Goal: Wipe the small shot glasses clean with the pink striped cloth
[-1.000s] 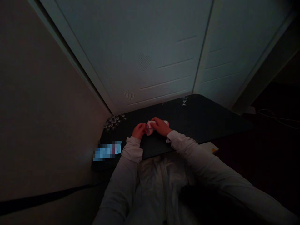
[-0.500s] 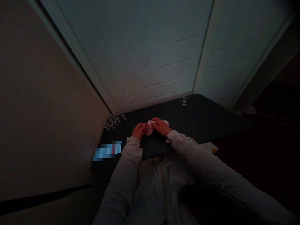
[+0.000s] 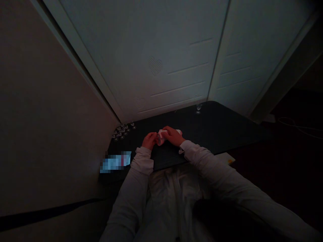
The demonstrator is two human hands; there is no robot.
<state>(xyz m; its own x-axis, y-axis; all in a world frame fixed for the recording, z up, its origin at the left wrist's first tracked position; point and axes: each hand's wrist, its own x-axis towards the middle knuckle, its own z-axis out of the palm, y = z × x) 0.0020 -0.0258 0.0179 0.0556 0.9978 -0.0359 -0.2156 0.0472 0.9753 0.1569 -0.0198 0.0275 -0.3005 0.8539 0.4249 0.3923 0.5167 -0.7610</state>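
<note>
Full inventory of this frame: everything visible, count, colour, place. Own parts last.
Dark flat-topped table: 1, blackish, centre
Small clear stemmed glasses: cluster, count unclear, colourless, table's far left
Single clear stemmed glass: 1, colourless, table's far edge, right
Crumpled soft cloth or tissue: 1, pale pinkish, in right hand
Small clear glass-like object: 1, colourless, at left hand
Pixelated rectangle: 1, blue with reddish stripe, table's near left
Heart-patterned panelling: count unclear, whitish, behind table
Plain wall: 1, brownish, left
Thin cable: 1, pale, far right
Flat item: 1, whitish with orange mark, by right forearm
Band: 1, black, lower left
Long-sleeved garment: 1, pale, bottom
Hands: 2, bare, centre
</note>
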